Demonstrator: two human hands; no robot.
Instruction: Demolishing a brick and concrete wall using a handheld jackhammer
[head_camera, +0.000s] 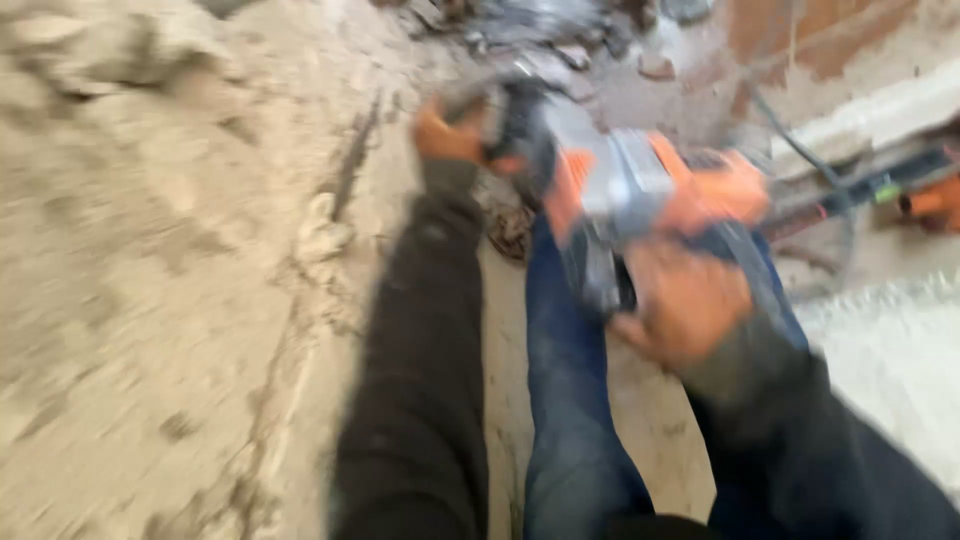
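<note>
Well, the view is badly blurred, but the person's two hands are both on a power tool (640, 195), an orange, grey and black machine held out in front of the body above the blue-trousered legs (570, 400). The left hand (448, 135), at the end of a dark sleeve (420, 350), is closed around the black front handle of the tool, fingers wrapped over it. The right hand (685, 300) is curled against the rear of the tool, gripping its back end; individual fingers are too smeared to separate. A dark cable (800, 150) runs off from the tool toward the upper right. On the left, a rough sandy-brown wall surface (150, 280) fills the frame, lumpy and uneven, with a dark groove (350, 165) running down it just beside the left sleeve. Underfoot, the floor (650, 420) is pale and dusty. Up top lies a heap of grey rubble (560, 30). At upper right, red brick (800, 35) shows through patchy plaster, and a second orange and black tool (900, 190) lies near the right edge, well apart from the hands.
</note>
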